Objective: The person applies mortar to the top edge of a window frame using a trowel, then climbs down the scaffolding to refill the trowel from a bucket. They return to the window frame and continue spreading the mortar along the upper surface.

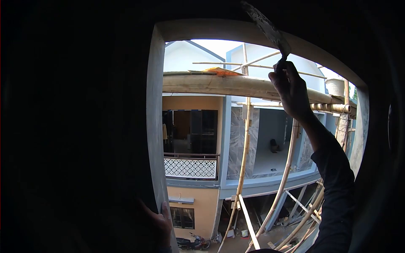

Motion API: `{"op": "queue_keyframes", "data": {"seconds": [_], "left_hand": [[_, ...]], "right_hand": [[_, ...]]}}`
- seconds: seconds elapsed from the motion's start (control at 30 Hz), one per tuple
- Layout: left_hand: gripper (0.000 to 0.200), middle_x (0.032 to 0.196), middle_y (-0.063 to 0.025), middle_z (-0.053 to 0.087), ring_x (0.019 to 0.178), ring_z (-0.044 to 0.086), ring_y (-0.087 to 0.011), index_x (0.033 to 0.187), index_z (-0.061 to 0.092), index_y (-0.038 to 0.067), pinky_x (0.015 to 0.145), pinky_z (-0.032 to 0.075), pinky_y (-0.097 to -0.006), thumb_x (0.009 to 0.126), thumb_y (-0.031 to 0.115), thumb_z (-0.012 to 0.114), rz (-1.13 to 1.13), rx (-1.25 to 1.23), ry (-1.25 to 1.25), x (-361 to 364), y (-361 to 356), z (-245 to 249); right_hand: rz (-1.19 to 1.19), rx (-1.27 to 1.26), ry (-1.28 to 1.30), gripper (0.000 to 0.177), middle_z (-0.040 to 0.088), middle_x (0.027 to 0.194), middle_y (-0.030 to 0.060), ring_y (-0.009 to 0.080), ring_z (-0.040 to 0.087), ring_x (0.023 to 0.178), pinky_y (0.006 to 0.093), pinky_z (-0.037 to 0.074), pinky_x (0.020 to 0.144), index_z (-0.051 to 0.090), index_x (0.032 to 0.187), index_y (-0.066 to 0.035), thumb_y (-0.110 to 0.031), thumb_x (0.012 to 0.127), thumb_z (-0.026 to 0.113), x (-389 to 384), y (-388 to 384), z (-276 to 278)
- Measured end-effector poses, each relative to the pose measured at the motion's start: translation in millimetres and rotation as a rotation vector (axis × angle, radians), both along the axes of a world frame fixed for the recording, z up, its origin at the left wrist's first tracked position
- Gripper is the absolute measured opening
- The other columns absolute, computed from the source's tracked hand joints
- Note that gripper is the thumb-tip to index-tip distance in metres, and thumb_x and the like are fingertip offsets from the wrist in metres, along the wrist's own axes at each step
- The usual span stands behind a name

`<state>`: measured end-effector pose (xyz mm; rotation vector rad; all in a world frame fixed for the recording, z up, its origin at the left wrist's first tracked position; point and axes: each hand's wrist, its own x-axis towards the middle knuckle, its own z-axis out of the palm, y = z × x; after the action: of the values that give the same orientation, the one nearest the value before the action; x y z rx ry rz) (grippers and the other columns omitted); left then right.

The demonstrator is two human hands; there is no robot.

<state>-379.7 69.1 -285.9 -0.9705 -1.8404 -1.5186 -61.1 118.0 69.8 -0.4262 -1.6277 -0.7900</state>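
My right hand is raised in the window opening, closed around the handle of a trowel. The trowel's blade, smeared with pale mortar, points up and to the left, overlapping the top of the window frame. Low on the left side, my left hand grips the frame's upright, thumb and a finger on either side of its edge. Deep shadow hides part of that hand.
Outside, a thick bamboo pole crosses the opening, with an orange sheet on top. A white bucket stands on the scaffold at right. Bamboo uprights rise before the opposite building. A motorbike is parked below. Dark wall surrounds the opening.
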Motion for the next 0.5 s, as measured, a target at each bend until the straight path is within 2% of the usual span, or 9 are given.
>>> {"op": "queue_keyframes", "data": {"seconds": [0.03,0.1,0.17,0.23,0.27,0.3,0.37,0.4,0.5], "left_hand": [[0.085,0.147,-0.0295,0.023,0.138,0.022,-0.0436,0.146,0.014,-0.002,0.114,0.018,-0.0482,0.085,0.026,0.067,0.012,-0.016,0.032,-0.6,-0.8,0.7],[0.085,0.147,-0.0304,0.022,0.138,0.022,-0.0447,0.146,0.013,-0.002,0.114,0.018,-0.0492,0.088,0.03,0.064,0.026,-0.034,0.039,-1.1,0.3,-1.0],[0.088,0.148,-0.0291,0.023,0.139,0.021,-0.0431,0.145,0.015,-0.005,0.115,0.015,-0.046,0.082,0.022,0.071,-0.089,0.046,0.011,-3.9,3.8,-2.9],[0.089,0.148,-0.0295,0.022,0.139,0.02,-0.0434,0.145,0.015,-0.005,0.115,0.015,-0.0457,0.082,0.022,0.071,-0.087,0.03,0.018,-3.6,0.5,-2.8],[0.089,0.148,-0.0299,0.022,0.139,0.02,-0.0437,0.145,0.014,-0.005,0.115,0.014,-0.0453,0.082,0.022,0.071,-0.092,0.023,0.044,-4.4,-0.4,-0.7],[0.089,0.148,-0.0299,0.022,0.139,0.02,-0.0437,0.145,0.014,-0.005,0.115,0.014,-0.0453,0.082,0.022,0.071,-0.084,0.021,0.057,-4.4,-0.6,-2.2],[0.09,0.148,-0.0311,0.021,0.139,0.019,-0.0443,0.145,0.014,-0.006,0.115,0.014,-0.0457,0.082,0.021,0.071,-0.088,0.045,0.045,-2.9,2.9,-4.4],[0.09,0.148,-0.0311,0.021,0.139,0.019,-0.0443,0.145,0.014,-0.006,0.115,0.014,-0.0457,0.082,0.021,0.071,-0.088,0.045,0.059,-3.4,4.3,-2.8],[0.089,0.147,-0.0322,0.021,0.139,0.019,-0.0443,0.145,0.014,-0.006,0.115,0.013,-0.0461,0.082,0.021,0.071,-0.098,0.06,0.025,-2.6,3.2,-6.3]], "right_hand": [[0.013,0.005,-0.009,0.026,0.068,0.091,0.0151,0.0275,0.069,0.083,0.0355,0.054,0.074,0.05,0.109,-0.005,-0.023,0.092,0.06,-2.3,4.1,3.0],[-0.111,0.071,0.023,0.028,0.068,0.09,0.0148,0.0287,0.07,0.082,0.0374,0.054,0.073,0.048,0.11,-0.006,-0.024,0.092,0.061,-9.1,11.1,9.0],[-0.147,0.169,0.02,0.025,0.066,0.092,0.015,0.0281,0.068,0.083,0.0397,0.054,0.073,0.048,0.11,-0.007,-0.022,0.093,0.058,-22.7,23.0,16.1],[-0.305,0.247,0.112,0.023,0.061,0.093,0.0148,0.0281,0.065,0.085,0.0417,0.054,0.072,0.048,0.11,-0.007,-0.019,0.091,0.053,-33.3,32.3,21.8],[-0.421,0.393,0.04,0.025,0.057,0.091,0.0149,0.0287,0.062,0.085,0.0439,0.053,0.073,0.049,0.112,-0.007,-0.016,0.088,0.05,-35.8,39.6,25.0],[-0.425,0.319,0.127,0.026,0.056,0.088,0.0145,0.0279,0.063,0.08,0.0419,0.054,0.068,0.048,0.115,-0.009,-0.018,0.091,0.052,-40.1,44.8,26.5],[-0.438,0.272,0.135,0.028,0.056,0.088,0.0143,0.0255,0.063,0.075,0.0389,0.055,0.061,0.047,0.117,-0.01,-0.022,0.093,0.054,-49.1,48.8,27.3],[-0.434,0.343,0.129,0.029,0.057,0.087,0.0144,0.024,0.064,0.073,0.0363,0.055,0.056,0.047,0.117,-0.01,-0.025,0.094,0.055,-51.6,54.5,27.5],[-0.334,0.19,0.129,0.025,0.059,0.083,0.0143,0.0258,0.067,0.073,0.0378,0.056,0.06,0.047,0.113,-0.007,-0.024,0.095,0.053,-66.8,56.5,28.2]]}}
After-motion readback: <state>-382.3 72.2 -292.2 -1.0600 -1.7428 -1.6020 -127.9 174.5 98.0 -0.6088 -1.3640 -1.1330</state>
